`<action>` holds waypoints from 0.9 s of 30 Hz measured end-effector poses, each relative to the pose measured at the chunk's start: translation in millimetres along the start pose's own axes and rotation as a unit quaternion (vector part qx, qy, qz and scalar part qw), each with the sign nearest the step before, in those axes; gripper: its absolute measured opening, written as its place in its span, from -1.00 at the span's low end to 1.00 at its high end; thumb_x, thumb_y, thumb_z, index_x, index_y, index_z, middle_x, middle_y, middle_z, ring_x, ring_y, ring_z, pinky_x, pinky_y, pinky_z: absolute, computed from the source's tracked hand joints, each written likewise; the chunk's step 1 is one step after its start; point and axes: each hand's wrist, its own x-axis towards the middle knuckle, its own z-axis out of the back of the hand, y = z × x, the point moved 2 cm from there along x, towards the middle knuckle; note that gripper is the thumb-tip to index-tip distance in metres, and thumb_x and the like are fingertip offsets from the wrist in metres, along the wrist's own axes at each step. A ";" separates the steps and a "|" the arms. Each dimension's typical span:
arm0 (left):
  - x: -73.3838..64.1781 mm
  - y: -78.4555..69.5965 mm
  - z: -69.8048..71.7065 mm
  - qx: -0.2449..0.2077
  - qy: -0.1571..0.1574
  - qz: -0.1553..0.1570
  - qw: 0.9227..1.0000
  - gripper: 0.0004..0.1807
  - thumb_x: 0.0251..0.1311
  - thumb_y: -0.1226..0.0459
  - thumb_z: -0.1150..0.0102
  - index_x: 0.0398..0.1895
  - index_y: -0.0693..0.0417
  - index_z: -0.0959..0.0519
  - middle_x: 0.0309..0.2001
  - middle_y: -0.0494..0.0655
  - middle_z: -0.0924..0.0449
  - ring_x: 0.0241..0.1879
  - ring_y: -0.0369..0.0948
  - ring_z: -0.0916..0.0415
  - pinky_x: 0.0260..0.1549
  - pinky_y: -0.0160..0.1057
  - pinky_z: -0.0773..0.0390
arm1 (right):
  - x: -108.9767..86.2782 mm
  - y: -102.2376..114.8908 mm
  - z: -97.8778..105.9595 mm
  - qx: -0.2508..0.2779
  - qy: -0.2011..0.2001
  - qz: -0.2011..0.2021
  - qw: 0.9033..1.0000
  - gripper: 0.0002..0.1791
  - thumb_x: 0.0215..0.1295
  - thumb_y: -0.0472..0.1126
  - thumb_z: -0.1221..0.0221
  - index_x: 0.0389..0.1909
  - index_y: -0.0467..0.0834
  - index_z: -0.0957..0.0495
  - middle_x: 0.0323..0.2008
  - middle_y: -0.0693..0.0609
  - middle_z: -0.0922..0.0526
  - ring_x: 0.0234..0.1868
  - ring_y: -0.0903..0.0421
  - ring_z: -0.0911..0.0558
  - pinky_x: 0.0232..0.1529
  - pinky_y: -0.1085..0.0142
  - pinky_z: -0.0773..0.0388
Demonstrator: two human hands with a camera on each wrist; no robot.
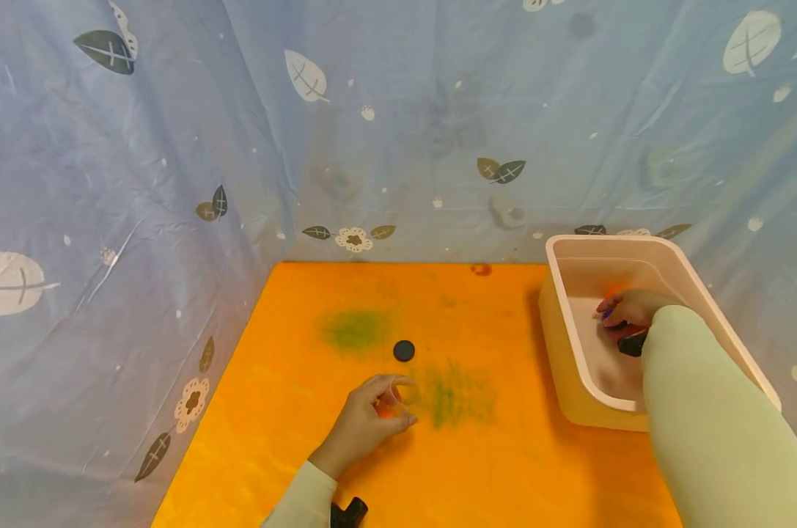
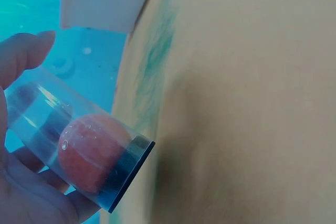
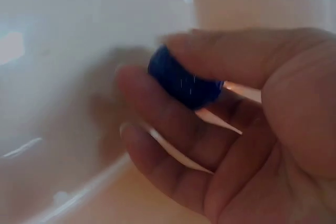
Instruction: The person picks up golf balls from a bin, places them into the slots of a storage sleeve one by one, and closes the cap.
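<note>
Over the orange table, my left hand (image 1: 361,425) grips a clear plastic cylinder (image 2: 39,111), thumb on one side and fingers curled round the other. An orange-red ball (image 2: 92,153) lies inside the cylinder, against its dark end (image 2: 131,174). My right hand (image 3: 236,114) is down inside the pale pink bin (image 1: 566,352). Between thumb and fingers it pinches a small, shiny blue rounded piece (image 3: 181,82), partly hidden by the fingers. A flat black disc (image 1: 404,350) lies on the table just beyond my left hand.
The bin stands at the right of the orange table (image 1: 504,469). Blue leaf-print curtains (image 1: 405,147) rise behind the table and along both sides. Green smudges (image 1: 355,330) mark the tabletop. Something orange (image 1: 616,290) shows in the bin behind my right hand.
</note>
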 end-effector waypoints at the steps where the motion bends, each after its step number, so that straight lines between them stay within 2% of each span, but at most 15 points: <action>1: -0.1 -0.4 1.4 0.000 0.000 0.001 1.000 -0.37 0.29 0.21 -0.63 0.37 -0.45 -0.63 -0.14 -0.20 -0.55 -0.08 -0.11 -0.55 -0.12 -0.04 -0.55 | -2.0 2.3 0.5 0.003 -0.004 -0.004 1.000 -0.60 0.51 -0.47 -0.20 0.16 -0.63 -0.29 -0.16 -0.06 -0.63 -0.21 -0.05 -0.76 -0.08 0.07 -0.74; 5: -3.4 -2.2 6.5 -0.006 -0.004 0.008 1.000 -0.36 0.28 0.23 -0.63 0.38 -0.42 -0.62 -0.13 -0.21 -0.56 -0.03 -0.15 -0.57 -0.07 0.02 -0.57 | -5.0 9.4 2.2 0.028 -0.026 -0.008 0.999 -0.62 0.56 -0.28 -0.27 0.19 -0.39 -0.40 -0.16 -0.02 -0.68 -0.16 -0.05 -0.79 -0.08 0.01 -0.73; 10: -6.6 -2.4 7.0 -0.004 -0.003 0.010 1.000 -0.37 0.27 0.24 -0.63 0.38 -0.33 -0.63 -0.10 -0.24 -0.57 -0.05 -0.18 -0.55 -0.05 -0.04 -0.57 | -0.5 8.7 13.9 0.075 -0.044 0.038 0.995 -0.77 0.49 -0.20 -0.41 0.03 -0.09 -0.59 -0.21 0.00 -0.76 -0.21 -0.01 -0.81 -0.16 0.06 -0.75; 13: -6.9 -2.6 5.0 -0.004 0.002 0.010 1.000 -0.37 0.28 0.24 -0.63 0.39 -0.33 -0.63 -0.09 -0.22 -0.58 -0.06 -0.18 -0.55 -0.06 -0.05 -0.57 | -7.3 17.6 17.0 0.064 -0.072 0.077 0.992 -0.71 0.49 -0.18 -0.43 0.09 -0.15 -0.60 -0.20 -0.04 -0.78 -0.23 -0.03 -0.82 -0.17 0.11 -0.76; 15: -6.9 -3.0 3.9 -0.004 0.002 0.008 1.000 -0.37 0.28 0.23 -0.63 0.38 -0.36 -0.63 -0.10 -0.21 -0.58 -0.06 -0.17 -0.56 -0.08 -0.02 -0.58 | -16.0 29.3 15.4 0.052 -0.093 0.105 0.989 -0.59 0.53 -0.19 -0.39 0.20 -0.34 -0.53 -0.17 -0.08 -0.76 -0.25 -0.05 -0.81 -0.17 0.12 -0.76; 18: -6.8 -4.0 2.1 -0.005 0.002 0.002 1.000 -0.37 0.28 0.21 -0.63 0.38 -0.38 -0.63 -0.10 -0.21 -0.58 -0.08 -0.15 -0.55 -0.10 0.03 -0.58 | -30.3 48.7 9.3 0.025 -0.133 0.134 0.982 -0.47 0.58 -0.24 -0.33 0.33 -0.50 -0.42 -0.14 -0.08 -0.74 -0.27 -0.05 -0.78 -0.19 0.17 -0.76; 22: -6.8 -6.2 -0.6 -0.005 0.008 -0.002 1.000 -0.38 0.29 0.18 -0.63 0.38 -0.40 -0.62 -0.09 -0.22 -0.57 -0.09 -0.14 -0.52 -0.12 -0.03 -0.57 | -46.9 69.6 0.3 0.006 -0.170 0.155 0.973 -0.44 0.62 -0.27 -0.28 0.45 -0.46 -0.37 0.00 -0.10 -0.68 -0.25 0.03 -0.76 -0.16 0.23 -0.75; 27: -6.3 -9.9 -3.3 -0.003 0.012 -0.005 1.000 -0.38 0.29 0.20 -0.62 0.38 -0.39 -0.62 -0.10 -0.23 -0.57 -0.11 -0.15 -0.51 -0.14 -0.08 -0.55 | -65.7 88.9 -12.0 0.007 -0.174 0.172 0.970 -0.44 0.71 -0.16 -0.19 0.51 -0.37 -0.33 0.20 -0.24 -0.58 -0.10 0.13 -0.79 -0.03 0.26 -0.72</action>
